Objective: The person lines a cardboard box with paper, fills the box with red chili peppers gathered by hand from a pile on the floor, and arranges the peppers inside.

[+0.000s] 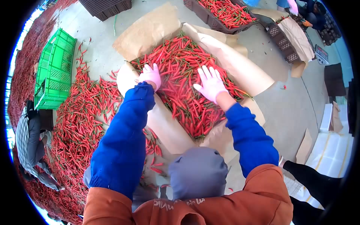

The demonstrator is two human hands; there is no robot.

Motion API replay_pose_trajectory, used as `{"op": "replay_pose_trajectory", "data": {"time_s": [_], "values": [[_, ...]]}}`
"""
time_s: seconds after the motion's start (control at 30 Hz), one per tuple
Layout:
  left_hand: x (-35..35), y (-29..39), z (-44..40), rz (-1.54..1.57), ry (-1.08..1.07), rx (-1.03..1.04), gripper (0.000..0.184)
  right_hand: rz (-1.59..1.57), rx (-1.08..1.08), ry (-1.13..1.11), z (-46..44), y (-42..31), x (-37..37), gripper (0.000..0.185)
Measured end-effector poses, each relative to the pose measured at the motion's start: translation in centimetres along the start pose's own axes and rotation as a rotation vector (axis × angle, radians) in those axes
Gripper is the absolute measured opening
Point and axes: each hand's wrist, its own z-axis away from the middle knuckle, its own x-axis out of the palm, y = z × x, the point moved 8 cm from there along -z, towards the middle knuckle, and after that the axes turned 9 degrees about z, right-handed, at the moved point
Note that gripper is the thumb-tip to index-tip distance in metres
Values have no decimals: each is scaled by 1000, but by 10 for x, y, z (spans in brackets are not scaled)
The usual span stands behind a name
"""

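Note:
Red chillies with green stems (183,86) fill a container lined with brown paper (240,65), whose flaps fold outward over the sides. My left hand (150,75), in a pink glove, rests at the left edge of the chillies beside a paper flap, its fingers apart. On the right part of the pile lies my right hand (211,83), also pink-gloved, palm down with fingers spread. Neither hand shows anything held. The container's own walls are hidden by the paper.
Loose chillies (84,123) cover the floor at left, beside a green crate (56,71) and a bent-over person (32,142). Brown crates stand at the top, one holding chillies (227,15). Other people work at top right; a scale (321,54) is near them. Dark-clothed legs (313,180) show at lower right.

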Motion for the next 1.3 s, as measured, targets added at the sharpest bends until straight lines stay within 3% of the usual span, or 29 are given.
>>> {"op": "replay_pose_trajectory", "data": {"time_s": [0.07,0.2,0.23,0.27,0.4,0.47,0.57,0.67,0.73,0.8,0.83,0.87,0.93,0.97,1.07,1.13,1.2,1.23,1.27,1.3], "values": [[1,3,-4,-27,4,-52,58,71,18,-64,19,12,8,75],[-2,12,2,-58,-4,-124,57,164,-93,66,7,3,-51,47],[-8,18,8,-43,9,-56,54,25,-34,117,-13,2,-69,28],[-19,23,20,-31,20,14,51,34,-51,314,-29,-4,-80,23],[-71,40,84,-3,183,272,43,33,-58,93,-105,-43,-64,26],[-78,32,98,167,348,397,41,106,56,102,-117,-50,-58,28],[-77,12,112,613,313,411,40,-23,173,15,-144,-43,-29,33],[-87,3,129,864,361,441,29,-249,141,-79,-137,-31,-30,29],[-77,-2,124,992,248,318,27,-717,118,102,-111,-9,-44,29],[-66,7,113,1100,235,291,28,-951,156,74,-82,12,-54,25],[-64,20,107,1179,286,385,28,-1106,77,179,-77,13,-52,19],[-64,33,99,1225,342,448,28,-1217,92,147,-70,23,-39,18],[-75,47,99,1220,506,409,29,-1447,119,87,-33,22,-54,18],[-78,53,102,1230,541,394,32,-1418,177,83,-25,30,-51,20],[-90,83,125,1127,488,544,34,-1321,36,226,4,31,-62,20],[-66,91,118,1215,97,474,38,-1294,-53,275,22,16,-69,16],[-37,95,108,1318,-84,545,41,-1262,-20,295,24,4,-51,15],[-22,95,109,1542,-291,454,41,-1347,43,252,24,-1,-38,15],[-16,87,111,1643,-368,373,41,-1432,95,208,22,-9,-27,15],[-12,78,116,1738,-448,290,40,-1345,16,298,20,-15,-25,16]]}}
